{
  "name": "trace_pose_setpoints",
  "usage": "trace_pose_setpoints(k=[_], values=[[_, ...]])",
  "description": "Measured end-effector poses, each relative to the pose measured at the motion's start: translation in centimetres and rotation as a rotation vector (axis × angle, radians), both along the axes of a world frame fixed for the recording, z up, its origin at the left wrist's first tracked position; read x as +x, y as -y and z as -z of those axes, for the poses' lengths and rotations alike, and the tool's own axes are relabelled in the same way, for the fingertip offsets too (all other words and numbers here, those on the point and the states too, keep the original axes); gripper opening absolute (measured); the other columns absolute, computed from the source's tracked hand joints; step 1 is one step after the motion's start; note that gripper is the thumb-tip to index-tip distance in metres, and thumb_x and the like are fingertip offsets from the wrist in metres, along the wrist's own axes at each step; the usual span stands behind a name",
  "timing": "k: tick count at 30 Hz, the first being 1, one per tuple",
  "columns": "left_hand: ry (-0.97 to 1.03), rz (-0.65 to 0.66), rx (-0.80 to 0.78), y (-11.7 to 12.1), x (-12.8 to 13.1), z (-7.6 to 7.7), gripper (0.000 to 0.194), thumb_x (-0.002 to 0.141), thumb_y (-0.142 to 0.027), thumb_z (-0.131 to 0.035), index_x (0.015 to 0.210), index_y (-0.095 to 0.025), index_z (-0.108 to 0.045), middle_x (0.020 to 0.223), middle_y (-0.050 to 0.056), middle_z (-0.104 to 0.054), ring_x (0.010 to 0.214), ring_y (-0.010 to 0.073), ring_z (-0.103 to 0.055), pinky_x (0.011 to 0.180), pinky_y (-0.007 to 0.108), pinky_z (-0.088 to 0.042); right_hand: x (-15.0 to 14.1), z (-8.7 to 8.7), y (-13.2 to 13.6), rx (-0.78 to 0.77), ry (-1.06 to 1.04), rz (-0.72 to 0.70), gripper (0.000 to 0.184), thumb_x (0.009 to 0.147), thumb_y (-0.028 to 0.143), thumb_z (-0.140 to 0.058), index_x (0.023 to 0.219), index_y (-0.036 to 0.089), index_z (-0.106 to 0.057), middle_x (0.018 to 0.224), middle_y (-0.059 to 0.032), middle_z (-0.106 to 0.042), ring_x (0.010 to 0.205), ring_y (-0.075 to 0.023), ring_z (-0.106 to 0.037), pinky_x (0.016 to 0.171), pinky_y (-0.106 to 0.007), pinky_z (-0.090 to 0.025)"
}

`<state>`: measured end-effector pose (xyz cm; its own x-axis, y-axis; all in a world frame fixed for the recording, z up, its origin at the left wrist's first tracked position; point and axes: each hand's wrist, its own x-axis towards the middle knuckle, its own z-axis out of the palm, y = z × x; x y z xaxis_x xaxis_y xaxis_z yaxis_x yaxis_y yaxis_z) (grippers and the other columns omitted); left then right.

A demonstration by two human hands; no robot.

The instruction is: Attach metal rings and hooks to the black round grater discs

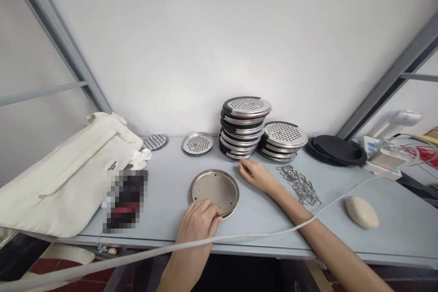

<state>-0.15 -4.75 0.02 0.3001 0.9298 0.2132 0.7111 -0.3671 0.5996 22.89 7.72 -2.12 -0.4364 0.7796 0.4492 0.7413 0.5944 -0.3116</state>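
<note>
A shallow round metal plate (216,188) with small holes near its rim lies in the middle of the table. My left hand (199,220) is closed at its near edge, fingers bent over the rim. My right hand (256,174) rests on the table by the foot of the taller stack of round graters (243,130), its fingers curled together; what they hold, if anything, is hidden. Behind it stands a shorter stack of graters (284,136). A loose pile of metal hooks (299,185) lies to the right of my right forearm.
At the back are a single perforated disc (197,144) and some grater discs (155,142). Black round lids (337,149) and a beige oval object (362,212) are on the right. A cream bag (78,178) fills the left. A white cable (253,236) crosses in front.
</note>
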Motion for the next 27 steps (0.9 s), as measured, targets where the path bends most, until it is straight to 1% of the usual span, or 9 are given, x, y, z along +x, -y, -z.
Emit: trace_pose_setpoints(k=[3, 5, 8, 10, 12, 15, 20, 23, 27], values=[[0.064, -0.037, 0.074, -0.3, -0.4, -0.8, 0.015, 0.086, -0.021, -0.048, 0.081, -0.024, -0.062, 0.084, 0.003, -0.061, 0.077, 0.0203, -0.054, 0.073, 0.031, -0.037, 0.0, 0.0, 0.0, -0.004, -0.007, 0.001, 0.021, 0.091, 0.023, -0.033, 0.073, 0.021, -0.044, 0.065, -0.0007, -0.052, 0.055, -0.0134, -0.046, 0.056, -0.025, -0.034], [0.128, -0.087, 0.141, -0.7, -0.9, -1.4, 0.014, 0.087, -0.024, -0.048, 0.083, -0.024, -0.062, 0.084, 0.004, -0.061, 0.081, 0.0210, -0.055, 0.075, 0.031, -0.038, 0.0, -0.1, 0.1, -0.009, -0.015, -0.005, 0.021, 0.091, 0.024, -0.033, 0.073, 0.021, -0.044, 0.064, -0.0005, -0.052, 0.055, -0.0132, -0.046, 0.056, -0.025, -0.033], [0.216, -0.164, 0.237, -1.2, -2.0, -2.3, 0.010, 0.086, -0.027, -0.051, 0.086, -0.023, -0.060, 0.083, 0.004, -0.059, 0.079, 0.0198, -0.055, 0.074, 0.029, -0.040, 0.0, -0.1, 0.2, -0.037, -0.024, -0.020, 0.022, 0.091, 0.025, -0.034, 0.072, 0.021, -0.045, 0.062, 0.0005, -0.052, 0.053, -0.0122, -0.045, 0.055, -0.024, -0.033], [0.233, -0.215, 0.301, -1.3, -2.9, -2.8, 0.009, 0.085, -0.027, -0.052, 0.086, -0.023, -0.059, 0.082, 0.003, -0.059, 0.076, 0.0188, -0.055, 0.072, 0.028, -0.040, -0.1, -0.1, 0.3, -0.065, -0.030, -0.031, 0.024, 0.092, 0.028, -0.035, 0.072, 0.020, -0.046, 0.060, 0.0013, -0.050, 0.051, -0.0113, -0.043, 0.054, -0.023, -0.033], [0.202, -0.261, 0.359, -1.3, -3.8, -3.0, 0.009, 0.086, -0.027, -0.051, 0.087, -0.023, -0.059, 0.082, 0.003, -0.059, 0.075, 0.0185, -0.054, 0.073, 0.028, -0.039, -0.2, -0.1, 0.4, -0.102, -0.039, -0.052, 0.025, 0.092, 0.033, -0.037, 0.073, 0.020, -0.048, 0.058, 0.0019, -0.050, 0.050, -0.0106, -0.043, 0.052, -0.023, -0.032], [0.124, -0.304, 0.418, -1.4, -5.0, -2.7, 0.012, 0.088, -0.029, -0.049, 0.087, -0.022, -0.058, 0.083, 0.004, -0.059, 0.078, 0.0191, -0.054, 0.076, 0.029, -0.040, -0.5, -0.1, 0.6, -0.161, -0.056, -0.088, 0.028, 0.090, 0.040, -0.041, 0.073, 0.019, -0.049, 0.059, 0.0020, -0.051, 0.052, -0.0096, -0.043, 0.052, -0.022, -0.032], [-0.052, -0.283, 0.475, -2.7, -7.0, -0.8, 0.015, 0.091, -0.028, -0.042, 0.091, -0.020, -0.056, 0.086, 0.004, -0.059, 0.083, 0.0185, -0.055, 0.079, 0.030, -0.040, -1.0, -0.3, 1.0, -0.237, -0.063, -0.115, 0.027, 0.087, 0.044, -0.047, 0.079, 0.018, -0.052, 0.062, 0.0023, -0.052, 0.053, -0.0089, -0.043, 0.051, -0.021, -0.031], [-0.175, -0.284, 0.441, -3.9, -8.2, -0.1, 0.015, 0.091, -0.028, -0.042, 0.092, -0.020, -0.055, 0.088, 0.004, -0.060, 0.084, 0.0195, -0.056, 0.077, 0.032, -0.039, -1.0, -0.4, 1.0, -0.254, -0.061, -0.116, 0.025, 0.086, 0.043, -0.049, 0.080, 0.019, -0.051, 0.061, 0.0033, -0.050, 0.053, -0.0088, -0.042, 0.051, -0.021, -0.031], [-0.345, -0.280, 0.336, -5.4, -9.3, -0.1, 0.016, 0.091, -0.026, -0.042, 0.088, -0.020, -0.057, 0.091, 0.004, -0.062, 0.084, 0.0212, -0.057, 0.075, 0.033, -0.038, -1.0, -0.4, 1.0, -0.270, -0.066, -0.117, 0.024, 0.085, 0.043, -0.049, 0.080, 0.019, -0.051, 0.059, 0.0041, -0.048, 0.052, -0.0086, -0.041, 0.051, -0.021, -0.030]])
